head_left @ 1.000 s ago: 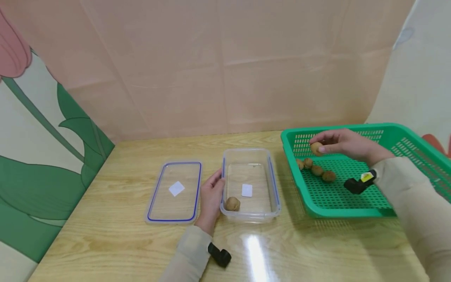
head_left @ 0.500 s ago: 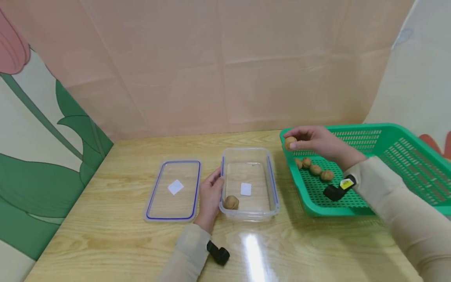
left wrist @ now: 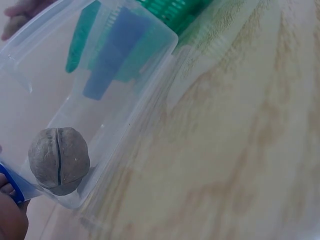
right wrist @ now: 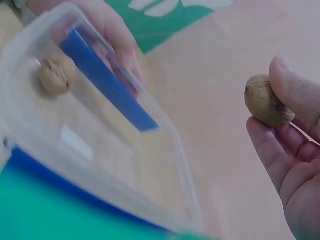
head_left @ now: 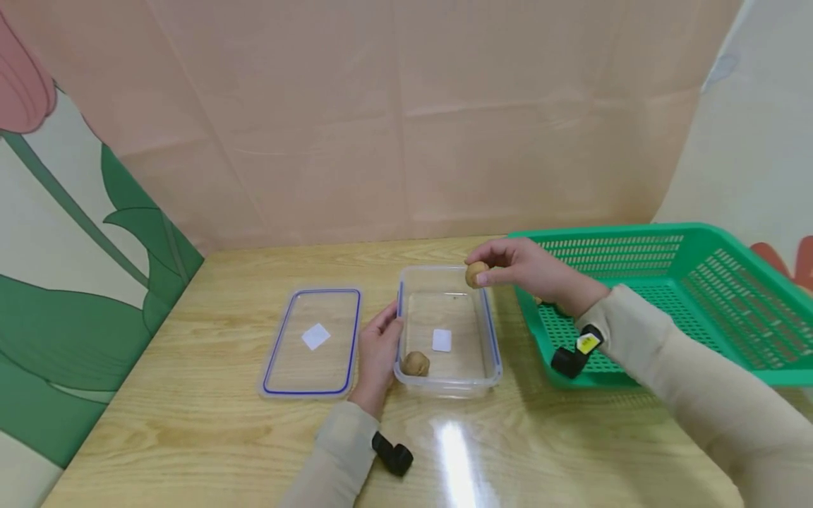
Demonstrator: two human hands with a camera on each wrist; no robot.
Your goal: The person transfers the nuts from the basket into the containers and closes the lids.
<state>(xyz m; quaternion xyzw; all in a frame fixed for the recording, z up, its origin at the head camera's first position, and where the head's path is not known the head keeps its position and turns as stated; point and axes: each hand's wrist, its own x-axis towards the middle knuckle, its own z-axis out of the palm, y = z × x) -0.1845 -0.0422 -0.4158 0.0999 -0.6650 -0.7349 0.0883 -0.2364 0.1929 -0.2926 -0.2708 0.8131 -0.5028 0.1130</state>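
Note:
In the head view my right hand (head_left: 517, 268) pinches a walnut (head_left: 476, 274) between thumb and fingertips, over the far right corner of a clear plastic food container (head_left: 447, 386). The right wrist view shows this walnut (right wrist: 267, 102) with its seam up close. My left hand (head_left: 378, 349) holds the container's left side, thumb and fingers at the rim. Another walnut (head_left: 416, 364) lies inside, at the near left corner; in the left wrist view this walnut (left wrist: 59, 159) shows through the clear wall. A white square label (head_left: 442, 340) is on the container's bottom.
Left of the container a clear lid (head_left: 308, 391) with a blue seal lies flat on the wooden table (head_left: 209, 423). To the right stands a green plastic basket (head_left: 705, 303); its remaining walnuts are mostly hidden by the right forearm.
My right hand has carried the walnut leftward, from above the green basket across its edge to the container's far right corner. The left hand and container have stayed in place.

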